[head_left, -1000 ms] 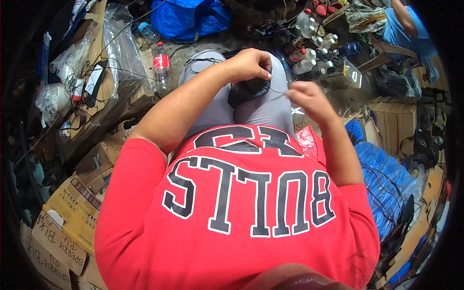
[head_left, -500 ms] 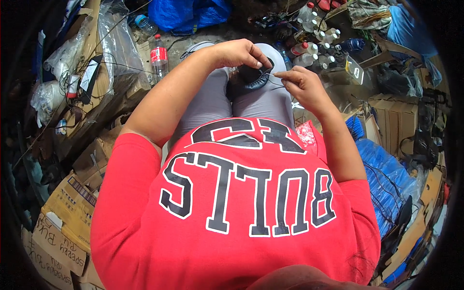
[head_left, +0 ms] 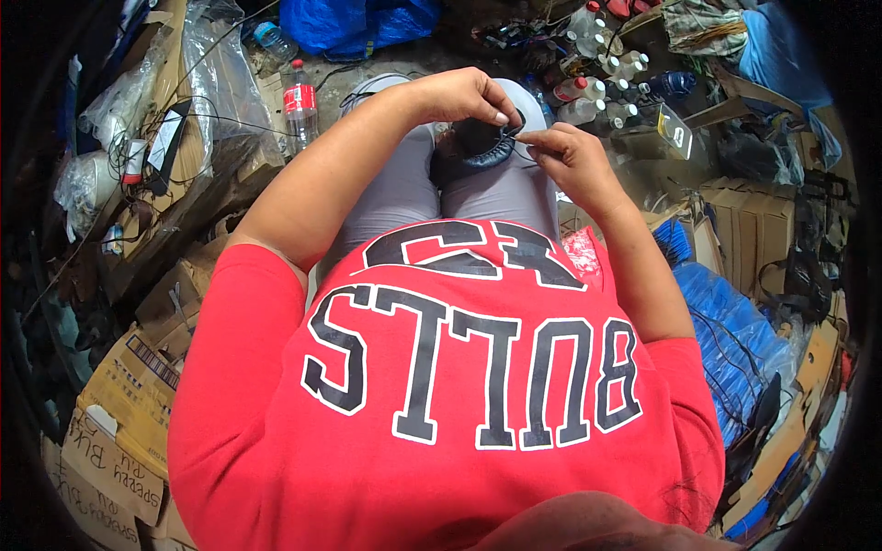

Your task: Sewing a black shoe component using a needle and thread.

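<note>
A black leather shoe with gathered stitching along its rounded edge lies across my knees, between my two hands. My left hand reaches over it from above, thumb and fingers pinching its upper rim. At the right of that rim, my right hand is closed in a pinch, its fingertips at the stitched edge and near my left fingertips. Whatever is in that pinch is too small to make out. Part of the shoe is hidden under my left hand.
Left stand a red-capped bottle and clear plastic sheeting. Several bottles cluster at the far right. A blue bag sits ahead; cardboard lies lower left, a blue plastic-wrapped bundle to the right.
My right hand has moved slightly left and up, bringing its fingertips closer to my left ones at the shoe's edge. My left hand has shifted a little up and right.
</note>
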Demonstrator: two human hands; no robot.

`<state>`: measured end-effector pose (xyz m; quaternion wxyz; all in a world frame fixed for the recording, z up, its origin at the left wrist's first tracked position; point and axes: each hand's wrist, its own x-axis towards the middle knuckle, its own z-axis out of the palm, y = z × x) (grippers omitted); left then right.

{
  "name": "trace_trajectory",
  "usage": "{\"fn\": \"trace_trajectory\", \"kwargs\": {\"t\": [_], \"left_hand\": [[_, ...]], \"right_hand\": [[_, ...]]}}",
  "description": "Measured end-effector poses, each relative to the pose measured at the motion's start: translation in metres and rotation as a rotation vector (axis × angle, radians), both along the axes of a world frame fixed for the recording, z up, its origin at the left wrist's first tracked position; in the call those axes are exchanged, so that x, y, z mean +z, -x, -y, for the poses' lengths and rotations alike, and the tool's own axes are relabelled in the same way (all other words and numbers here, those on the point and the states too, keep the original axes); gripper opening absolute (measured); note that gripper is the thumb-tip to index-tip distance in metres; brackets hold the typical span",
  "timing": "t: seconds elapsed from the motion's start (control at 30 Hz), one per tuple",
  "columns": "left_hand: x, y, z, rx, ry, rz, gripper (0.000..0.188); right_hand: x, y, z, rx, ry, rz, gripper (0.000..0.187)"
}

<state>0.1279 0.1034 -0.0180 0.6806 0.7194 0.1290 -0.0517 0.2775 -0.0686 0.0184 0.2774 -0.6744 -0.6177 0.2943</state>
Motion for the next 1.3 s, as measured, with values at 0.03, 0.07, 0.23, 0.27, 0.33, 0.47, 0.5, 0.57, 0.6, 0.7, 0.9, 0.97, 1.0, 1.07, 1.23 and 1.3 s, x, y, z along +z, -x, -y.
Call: {"fn": "trace_trajectory", "kwargs": {"t": [0.03,0.07,0.23,0.27,0.33,0.47,0.5,0.57,0.6,0.7,0.9,0.97,1.0,1.07,1.23,1.3], "left_hand": [[-0.003,-0.001,-0.001,0.004,0.000,-0.001,0.025],[-0.007,-0.001,-0.001,0.005,0.034,0.011,0.024],[-0.010,-0.001,-0.001,0.012,0.070,0.040,0.023],[-0.012,-0.002,-0.001,0.016,0.055,0.026,0.023],[-0.012,-0.003,-0.001,0.019,0.041,0.013,0.024],[-0.012,-0.001,0.000,0.014,0.096,0.030,0.023],[-0.013,0.000,0.000,0.024,0.126,0.017,0.023],[-0.012,-0.002,0.000,0.013,0.091,0.013,0.022],[-0.012,-0.003,0.000,0.001,0.055,0.010,0.022],[-0.009,-0.006,0.001,0.009,0.046,-0.033,0.024],[-0.011,-0.005,-0.005,-0.117,-0.043,0.050,0.030],[-0.008,-0.004,-0.005,-0.111,-0.044,0.032,0.030],[-0.007,-0.005,-0.005,-0.110,-0.045,0.015,0.030],[-0.011,-0.006,-0.005,-0.096,-0.051,0.009,0.030],[-0.010,-0.004,-0.005,-0.085,-0.031,-0.022,0.030],[-0.010,0.001,-0.006,-0.050,-0.073,0.009,0.030]], "right_hand": [[0.006,-0.001,-0.002,0.034,0.012,0.082,0.021],[0.012,-0.001,-0.004,0.067,0.024,0.164,0.020],[0.015,0.006,-0.007,0.129,-0.074,0.368,0.016],[0.012,0.006,-0.008,0.120,-0.089,0.324,0.015],[0.013,0.004,-0.007,0.123,-0.085,0.329,0.015],[0.016,0.005,-0.005,0.164,-0.147,0.387,0.013],[0.016,0.003,-0.007,0.164,-0.146,0.387,0.013],[0.018,-0.004,-0.015,0.164,-0.019,0.275,0.013],[0.021,-0.005,-0.017,0.192,-0.025,0.289,0.015],[0.016,-0.002,-0.019,0.205,-0.027,0.276,0.015],[-0.027,-0.032,-0.006,0.042,0.279,-0.345,0.019],[-0.030,-0.030,-0.007,0.040,0.294,-0.439,0.021],[-0.031,-0.029,-0.007,0.018,0.285,-0.492,0.020],[-0.033,-0.024,-0.007,0.001,0.274,-0.543,0.020],[-0.019,-0.002,-0.012,0.002,-0.006,-0.136,0.018],[-0.017,0.001,-0.012,-0.016,0.005,-0.135,0.016]]}}
